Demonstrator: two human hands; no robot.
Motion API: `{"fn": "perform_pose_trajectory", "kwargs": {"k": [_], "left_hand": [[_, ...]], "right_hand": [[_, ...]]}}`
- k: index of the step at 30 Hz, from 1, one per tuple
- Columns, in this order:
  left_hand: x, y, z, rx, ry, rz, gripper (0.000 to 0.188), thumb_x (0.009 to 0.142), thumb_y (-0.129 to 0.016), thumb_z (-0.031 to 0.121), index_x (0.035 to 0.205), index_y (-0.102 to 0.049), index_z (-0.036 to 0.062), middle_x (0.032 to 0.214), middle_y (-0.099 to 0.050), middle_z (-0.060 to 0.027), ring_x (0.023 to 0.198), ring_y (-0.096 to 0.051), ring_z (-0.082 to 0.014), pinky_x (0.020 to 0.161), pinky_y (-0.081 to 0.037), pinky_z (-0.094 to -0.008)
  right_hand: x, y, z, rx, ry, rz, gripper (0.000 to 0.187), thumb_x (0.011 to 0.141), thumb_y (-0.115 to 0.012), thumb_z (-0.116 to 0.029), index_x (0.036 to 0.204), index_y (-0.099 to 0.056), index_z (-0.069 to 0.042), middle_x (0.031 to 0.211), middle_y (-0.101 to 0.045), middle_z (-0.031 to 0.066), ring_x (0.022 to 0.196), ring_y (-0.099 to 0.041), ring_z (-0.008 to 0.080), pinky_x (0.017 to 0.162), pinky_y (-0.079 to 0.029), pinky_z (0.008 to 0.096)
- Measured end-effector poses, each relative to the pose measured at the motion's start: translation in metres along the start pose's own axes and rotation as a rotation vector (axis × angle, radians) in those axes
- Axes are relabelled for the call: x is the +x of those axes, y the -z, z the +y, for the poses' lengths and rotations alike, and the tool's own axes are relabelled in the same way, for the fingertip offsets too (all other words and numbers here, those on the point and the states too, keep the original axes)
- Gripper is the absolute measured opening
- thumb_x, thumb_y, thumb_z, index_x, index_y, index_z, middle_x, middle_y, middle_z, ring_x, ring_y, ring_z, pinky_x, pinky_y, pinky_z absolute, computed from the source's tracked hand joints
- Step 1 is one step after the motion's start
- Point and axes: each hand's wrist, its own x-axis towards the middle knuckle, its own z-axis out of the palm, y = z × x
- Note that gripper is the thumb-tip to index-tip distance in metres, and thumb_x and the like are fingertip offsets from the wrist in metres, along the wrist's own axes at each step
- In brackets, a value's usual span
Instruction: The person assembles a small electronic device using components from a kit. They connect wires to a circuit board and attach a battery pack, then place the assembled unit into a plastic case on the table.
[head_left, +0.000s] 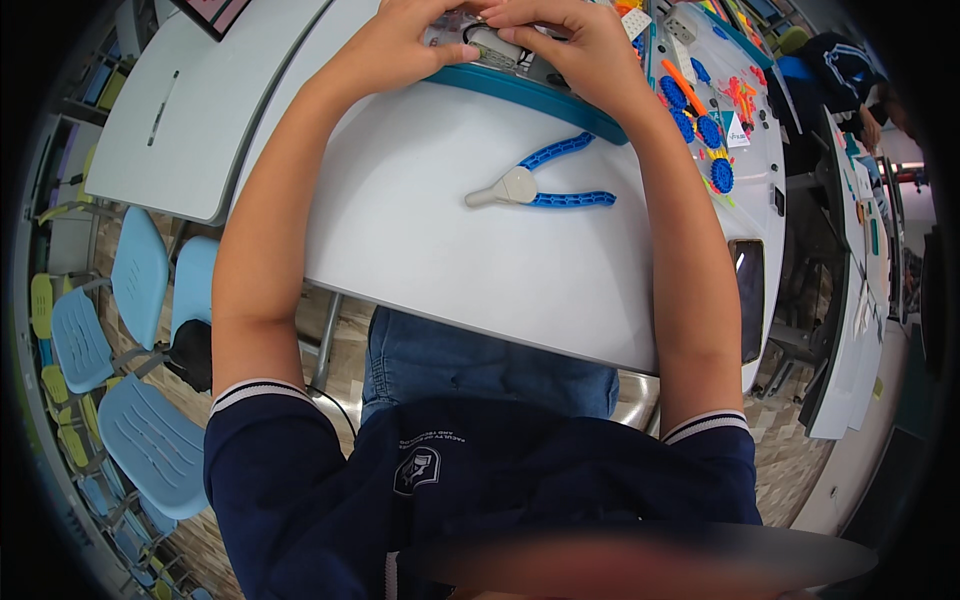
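Note:
At the top edge of the view, both my hands reach over a teal-rimmed tray at the far side of the white table. A light grey block-like part with a black cable lies between them. My left hand has its thumb against the part's left side, its other fingers partly cut off by the frame edge. My right hand is bent over the part's right side, thumb and forefinger close to the cable. On the table nearer to me lie blue-handled pliers with a light grey head, handles spread, touched by neither hand.
Blue toothed wheels, an orange strip and small coloured pieces lie right of my right forearm. A dark phone rests by the right table edge. Light blue chairs stand at left. Another person is at far right.

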Motion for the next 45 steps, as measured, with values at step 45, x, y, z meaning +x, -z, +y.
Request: {"fn": "perform_pose_trajectory", "kwargs": {"k": [45], "left_hand": [[0.002,-0.003,0.0,0.116,-0.134,0.133,0.024,0.08,-0.079,0.011,0.104,-0.076,0.0065,0.097,-0.075,-0.0102,0.1,-0.067,-0.0297,0.095,-0.048,-0.0412]], "right_hand": [[0.0,-0.006,-0.028,-0.288,-0.264,0.04,0.02,0.083,-0.068,-0.002,0.099,-0.079,-0.001,0.085,-0.073,0.0247,0.075,-0.072,0.0343,0.073,-0.056,0.0408]]}}
